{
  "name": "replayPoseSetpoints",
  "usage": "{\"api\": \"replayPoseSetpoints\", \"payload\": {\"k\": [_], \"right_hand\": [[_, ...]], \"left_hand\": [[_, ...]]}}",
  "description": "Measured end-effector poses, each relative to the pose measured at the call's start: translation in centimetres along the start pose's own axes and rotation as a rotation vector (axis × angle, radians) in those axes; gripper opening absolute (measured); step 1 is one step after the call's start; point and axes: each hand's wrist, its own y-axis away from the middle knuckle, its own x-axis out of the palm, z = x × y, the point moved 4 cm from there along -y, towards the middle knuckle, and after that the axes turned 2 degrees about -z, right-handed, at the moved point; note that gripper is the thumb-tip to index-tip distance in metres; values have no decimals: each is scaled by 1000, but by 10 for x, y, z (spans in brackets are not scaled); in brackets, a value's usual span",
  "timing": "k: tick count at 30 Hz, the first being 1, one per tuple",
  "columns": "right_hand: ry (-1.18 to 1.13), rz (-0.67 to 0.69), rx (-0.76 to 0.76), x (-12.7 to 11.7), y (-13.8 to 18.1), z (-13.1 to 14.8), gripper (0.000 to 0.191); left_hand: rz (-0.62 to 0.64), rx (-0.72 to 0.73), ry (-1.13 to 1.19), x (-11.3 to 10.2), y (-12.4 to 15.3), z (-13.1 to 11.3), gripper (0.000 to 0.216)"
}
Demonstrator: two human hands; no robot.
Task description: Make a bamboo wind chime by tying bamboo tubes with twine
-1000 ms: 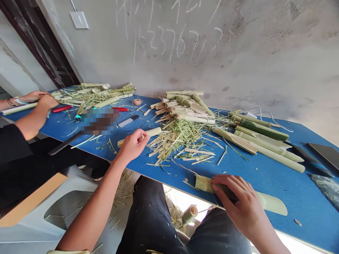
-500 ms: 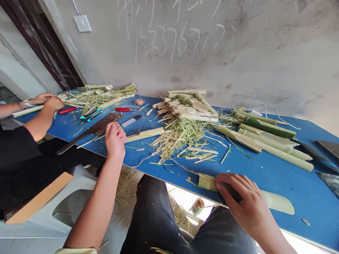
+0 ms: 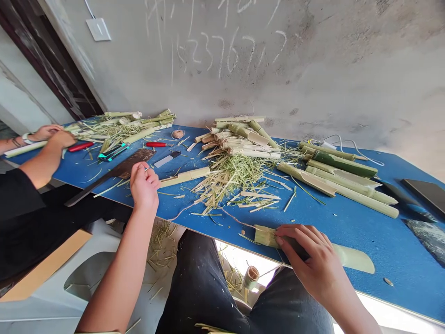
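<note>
My right hand (image 3: 309, 250) lies over a split bamboo piece (image 3: 355, 258) at the table's front edge, thumb and fingers gripping it. The piece has a short tube-like section at its left end, with a thin twine (image 3: 239, 222) running from it to the left. My left hand (image 3: 144, 185) is raised near the edge, fingers pinched together; what they hold, if anything, is too small to make out. Just behind it lies a rusty cleaver (image 3: 134, 162), its dark handle pointing toward the lower left. A pale bamboo strip (image 3: 186, 177) lies right of that hand.
Bamboo shavings (image 3: 239, 174) and split pieces heap mid-table. Longer bamboo lengths (image 3: 351, 188) lie at the right. A small flat blade (image 3: 167, 158), red-handled tool (image 3: 156, 144) and twine roll (image 3: 178, 134) sit behind the cleaver. A co-worker's hands (image 3: 55, 137) work at the far left.
The whole view has shifted slightly, so everything sits a little further left. Both hands keep nearly the same pose, the right one still on the bamboo piece.
</note>
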Motion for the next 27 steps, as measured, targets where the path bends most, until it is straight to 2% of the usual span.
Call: {"api": "replayPoseSetpoints", "payload": {"k": [18, 27], "right_hand": [[-13, 20, 14, 0, 0, 1, 13], [-26, 38, 35, -1, 0, 3, 13]], "left_hand": [[7, -16, 26, 2, 2, -2, 15], [21, 37, -125, 6, -1, -4, 11]]}}
